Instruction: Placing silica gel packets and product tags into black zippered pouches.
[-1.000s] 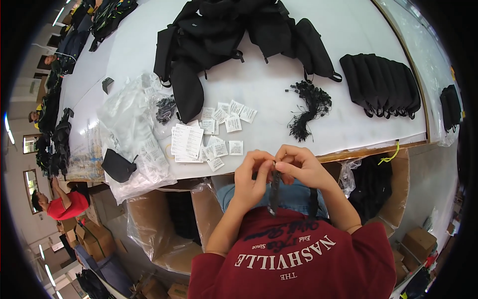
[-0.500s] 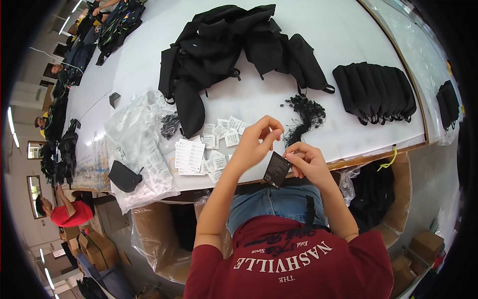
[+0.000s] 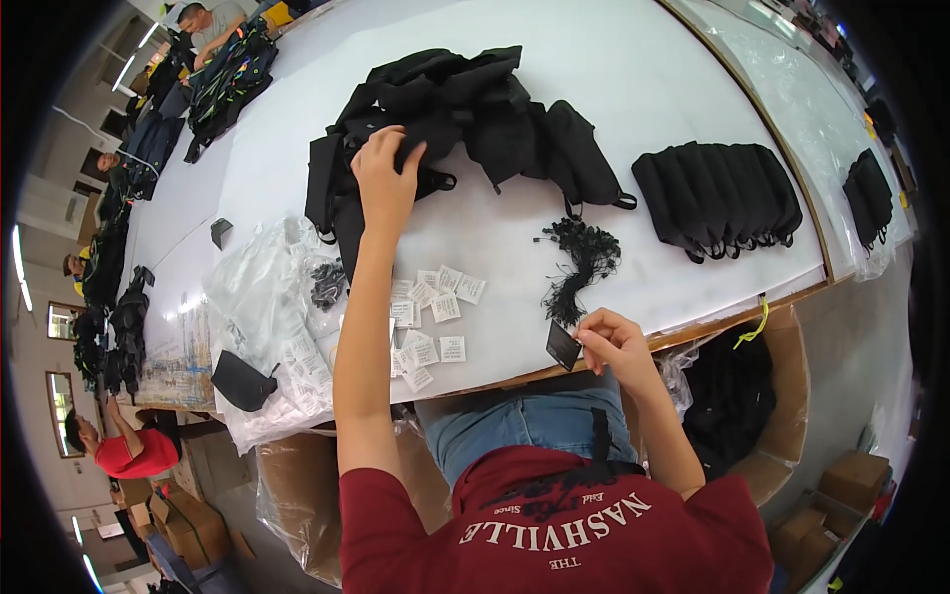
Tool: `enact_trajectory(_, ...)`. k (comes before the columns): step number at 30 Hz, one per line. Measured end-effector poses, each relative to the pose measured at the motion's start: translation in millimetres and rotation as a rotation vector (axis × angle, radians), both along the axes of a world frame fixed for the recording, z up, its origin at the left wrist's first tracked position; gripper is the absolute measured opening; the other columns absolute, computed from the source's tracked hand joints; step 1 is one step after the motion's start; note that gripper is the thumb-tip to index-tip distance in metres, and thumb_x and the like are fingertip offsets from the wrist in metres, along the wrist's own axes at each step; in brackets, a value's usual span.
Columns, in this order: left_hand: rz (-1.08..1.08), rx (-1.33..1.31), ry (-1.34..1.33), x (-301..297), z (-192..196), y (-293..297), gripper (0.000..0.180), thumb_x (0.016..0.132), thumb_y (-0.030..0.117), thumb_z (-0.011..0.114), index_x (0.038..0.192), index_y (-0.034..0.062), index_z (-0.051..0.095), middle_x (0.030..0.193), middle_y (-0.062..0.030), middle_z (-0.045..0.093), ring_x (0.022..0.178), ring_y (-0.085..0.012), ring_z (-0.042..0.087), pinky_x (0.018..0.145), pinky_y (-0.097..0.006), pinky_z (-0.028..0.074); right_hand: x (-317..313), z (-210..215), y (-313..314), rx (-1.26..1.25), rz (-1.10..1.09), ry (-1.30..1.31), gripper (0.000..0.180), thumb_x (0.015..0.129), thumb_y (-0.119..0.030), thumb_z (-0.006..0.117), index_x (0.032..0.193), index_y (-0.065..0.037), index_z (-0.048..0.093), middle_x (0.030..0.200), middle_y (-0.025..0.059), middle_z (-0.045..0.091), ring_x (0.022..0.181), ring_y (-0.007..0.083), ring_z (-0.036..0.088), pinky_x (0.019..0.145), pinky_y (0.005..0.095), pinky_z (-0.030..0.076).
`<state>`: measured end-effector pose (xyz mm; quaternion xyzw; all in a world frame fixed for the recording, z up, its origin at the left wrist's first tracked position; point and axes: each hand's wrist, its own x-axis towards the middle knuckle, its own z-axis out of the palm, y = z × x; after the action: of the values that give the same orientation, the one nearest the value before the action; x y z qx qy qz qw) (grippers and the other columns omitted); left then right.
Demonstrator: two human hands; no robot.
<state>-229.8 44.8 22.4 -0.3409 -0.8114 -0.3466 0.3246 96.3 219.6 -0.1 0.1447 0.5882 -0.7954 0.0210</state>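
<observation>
My left hand point(image 3: 386, 178) is stretched over a heap of black fabric pouches point(image 3: 495, 129) at the far middle of the table. Its thumb and fingers are apart, with black cloth beneath them; no firm grip shows. Close to the table's front edge, my right hand point(image 3: 616, 345) pinches a black hang tag point(image 3: 563, 346) at one corner, leaving most of the card exposed. A bundle of black tag strings point(image 3: 582, 262) lies just beyond it. White printed labels point(image 3: 435, 297) are scattered between my arms, partly hidden by my left forearm.
A row of stacked black pouches point(image 3: 717, 198) lies at the right. Clear plastic bags point(image 3: 267, 287) and a single black pouch point(image 3: 243, 381) are at the left. Cardboard boxes point(image 3: 787, 396) stand below the table edge. Other people work along the far left.
My left hand has left the tag and reached forward to the pouch heap. My right hand keeps the hang tag, now held slightly farther from the left hand. The view has shifted.
</observation>
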Motion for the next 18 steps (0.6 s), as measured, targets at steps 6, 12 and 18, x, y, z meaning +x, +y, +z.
enact_trajectory(6,-0.482,0.254,-1.102,59.5,58.5,-10.5,0.022,0.086,0.016,0.065,0.099,0.0004,0.058,0.084,-0.0005,0.061,0.080,-0.0056,0.053,0.073,-0.020,0.042,-3.4,0.1,8.9,0.056,0.121,-0.018,0.009,0.088,-0.012,0.060,0.087,-0.004,0.058,0.060,-0.0045,0.049,0.054,0.0016,0.044,0.049,0.0174,0.033)
enact_trajectory(12,0.058,-0.429,-0.147,86.7,-26.7,-29.8,0.054,0.080,0.022,0.068,0.124,0.0027,0.045,0.109,-0.0155,0.058,0.102,-0.0304,0.053,0.087,-0.038,0.041,-9.0,7.5,4.3,0.135,0.229,-0.048,0.010,0.084,-0.011,0.062,0.082,-0.004,0.056,0.061,-0.0082,0.044,0.056,-0.0001,0.037,0.052,0.0180,0.027)
enact_trajectory(18,-0.561,-0.654,-0.473,188.3,-36.9,-2.7,0.045,0.072,0.013,0.068,0.116,0.0140,0.056,0.126,-0.0090,0.048,0.116,-0.0293,0.043,0.097,-0.042,0.031,1.2,1.6,10.3,0.209,0.124,-0.093,0.008,0.084,-0.010,0.062,0.082,-0.003,0.058,0.062,-0.0088,0.044,0.056,-0.0002,0.035,0.052,0.0180,0.026)
